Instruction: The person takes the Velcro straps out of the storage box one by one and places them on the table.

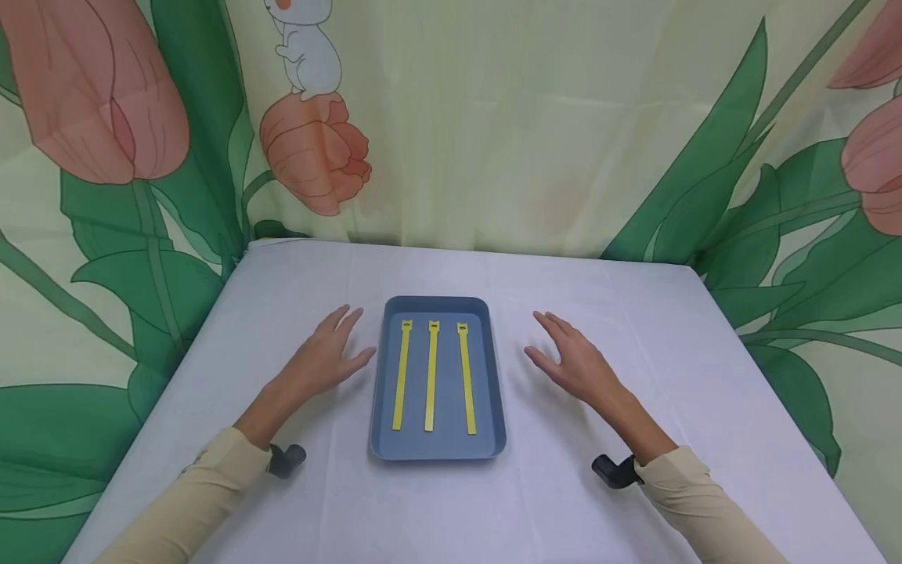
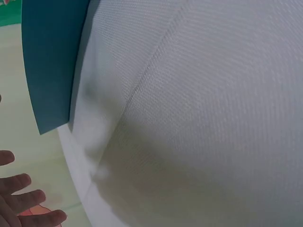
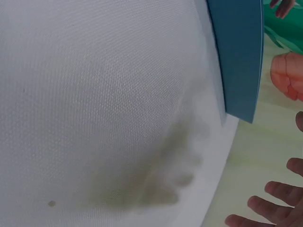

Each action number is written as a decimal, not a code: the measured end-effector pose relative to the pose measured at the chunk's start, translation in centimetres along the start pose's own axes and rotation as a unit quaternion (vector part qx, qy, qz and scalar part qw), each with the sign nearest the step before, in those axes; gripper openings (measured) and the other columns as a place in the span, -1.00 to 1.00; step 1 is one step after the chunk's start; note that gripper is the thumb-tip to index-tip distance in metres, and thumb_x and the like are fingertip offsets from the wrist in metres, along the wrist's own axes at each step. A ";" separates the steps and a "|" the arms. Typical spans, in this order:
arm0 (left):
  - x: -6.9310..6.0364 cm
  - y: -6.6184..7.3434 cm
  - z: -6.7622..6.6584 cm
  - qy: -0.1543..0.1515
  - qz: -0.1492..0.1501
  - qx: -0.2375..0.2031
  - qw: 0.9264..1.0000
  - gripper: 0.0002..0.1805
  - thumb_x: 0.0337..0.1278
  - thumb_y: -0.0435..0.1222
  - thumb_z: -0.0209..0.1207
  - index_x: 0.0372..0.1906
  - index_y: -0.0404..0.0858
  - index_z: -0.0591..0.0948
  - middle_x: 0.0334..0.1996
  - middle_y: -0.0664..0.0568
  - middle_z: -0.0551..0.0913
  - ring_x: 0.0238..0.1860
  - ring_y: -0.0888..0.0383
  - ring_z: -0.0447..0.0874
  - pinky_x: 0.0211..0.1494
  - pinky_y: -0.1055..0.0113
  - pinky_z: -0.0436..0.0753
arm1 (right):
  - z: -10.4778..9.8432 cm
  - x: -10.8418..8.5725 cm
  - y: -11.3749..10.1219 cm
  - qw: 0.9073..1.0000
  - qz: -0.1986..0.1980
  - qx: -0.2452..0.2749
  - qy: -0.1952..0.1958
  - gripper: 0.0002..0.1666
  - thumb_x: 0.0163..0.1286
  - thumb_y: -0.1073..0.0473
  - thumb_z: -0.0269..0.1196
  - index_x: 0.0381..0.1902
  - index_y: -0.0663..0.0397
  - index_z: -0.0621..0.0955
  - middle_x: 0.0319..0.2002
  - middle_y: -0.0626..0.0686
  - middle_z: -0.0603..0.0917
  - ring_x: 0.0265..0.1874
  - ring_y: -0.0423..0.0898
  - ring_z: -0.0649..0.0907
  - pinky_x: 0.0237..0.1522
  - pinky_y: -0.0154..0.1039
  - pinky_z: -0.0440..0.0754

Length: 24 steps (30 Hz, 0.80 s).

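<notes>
A blue-grey rectangular tray (image 1: 438, 451) lies on the table. Inside it, three flat yellow cable ties with slotted heads lie lengthwise, apart from each other: a left tie (image 1: 401, 377), a middle tie (image 1: 432, 377) and a right tie (image 1: 467, 379). Just left of the tray hovers my left hand (image 1: 320, 360), fingers extended and thumb toward the rim, holding nothing. My right hand (image 1: 579, 366) is held above the cloth on the other side, farther from the tray, also with extended fingers and nothing held. Both wrist views show the tray's outer wall (image 2: 54, 61) (image 3: 239, 56) and spread fingers (image 2: 33, 201) (image 3: 272, 208).
A white cloth (image 1: 437, 513) covers the table. Behind it hangs a curtain (image 1: 479, 133) printed with tulips, leaves and a white animal. A black wrist camera (image 1: 287, 460) sits under the left sleeve, and another black camera (image 1: 615, 471) under the right.
</notes>
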<state>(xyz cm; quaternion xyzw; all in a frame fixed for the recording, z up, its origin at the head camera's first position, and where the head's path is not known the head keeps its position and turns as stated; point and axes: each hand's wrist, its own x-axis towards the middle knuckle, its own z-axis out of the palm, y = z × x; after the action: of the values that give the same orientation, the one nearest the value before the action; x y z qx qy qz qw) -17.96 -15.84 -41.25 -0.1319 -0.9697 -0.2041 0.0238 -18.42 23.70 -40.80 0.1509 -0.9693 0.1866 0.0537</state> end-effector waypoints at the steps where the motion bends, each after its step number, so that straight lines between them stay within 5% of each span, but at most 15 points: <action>1: 0.0 0.0 0.0 -0.001 0.000 0.002 1.000 -0.20 0.16 -0.01 0.14 0.41 -0.33 0.19 0.37 -0.30 0.12 0.36 -0.20 0.08 0.25 -0.14 0.28 | 0.1 0.0 -0.1 1.000 -0.001 0.000 -0.002 -0.19 0.29 -0.16 0.19 0.40 0.03 0.26 0.33 0.25 0.29 0.27 0.22 0.30 0.15 0.23 0.34; 24: 0.3 0.7 0.8 -0.001 -0.010 -0.008 1.000 -0.28 0.20 -0.07 0.13 0.37 -0.34 0.26 0.34 -0.29 0.19 0.32 -0.19 0.19 0.23 -0.07 0.34 | 1.4 1.4 -1.8 0.996 -0.081 -0.034 0.007 -0.23 0.20 -0.03 0.33 0.32 0.08 0.38 0.23 0.23 0.42 0.18 0.16 0.42 0.03 0.10 0.51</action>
<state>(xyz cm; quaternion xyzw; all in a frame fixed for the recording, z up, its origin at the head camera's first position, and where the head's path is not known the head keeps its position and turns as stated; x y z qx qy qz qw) -18.09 -14.81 -41.65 -0.1221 -0.9695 -0.2115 0.0198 -19.23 21.25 -41.25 0.2252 -0.9594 0.1497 0.0803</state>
